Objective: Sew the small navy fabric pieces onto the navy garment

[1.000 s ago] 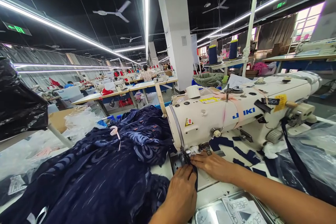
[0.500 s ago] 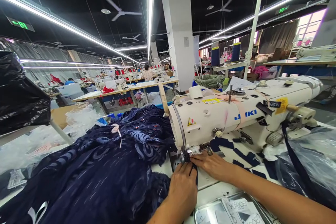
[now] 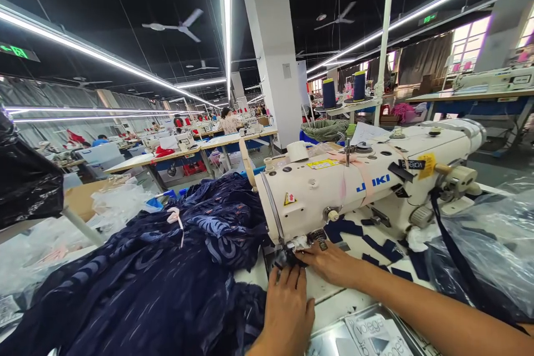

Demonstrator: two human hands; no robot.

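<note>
A white sewing machine (image 3: 317,189) stands in front of me, its needle area at the left end of the arm. Dark navy fabric (image 3: 283,258) lies under the presser foot. My left hand (image 3: 287,306) rests just before the foot, fingers stretched forward and flat on the fabric's near edge, thumb apart. From the right, my right hand (image 3: 331,264) reaches in beside the foot, its fingers together at the fabric's edge; the fingertips are partly hidden. A large navy garment (image 3: 167,272) with paler swirl patterns is heaped left of the machine, a pink tie on top.
Navy fabric scraps (image 3: 381,247) lie behind my right forearm. A metal tray (image 3: 329,342) with printed labels (image 3: 375,334) sits at the near edge. Clear plastic (image 3: 492,245) lies to the right, and a black plastic bag (image 3: 29,172) hangs at the left. Thread cones (image 3: 329,93) stand behind the machine.
My left hand has slid slightly back from the foot, with its fingers straighter and thumb out. The right hand stays beside the foot. The whole view has shifted a little.
</note>
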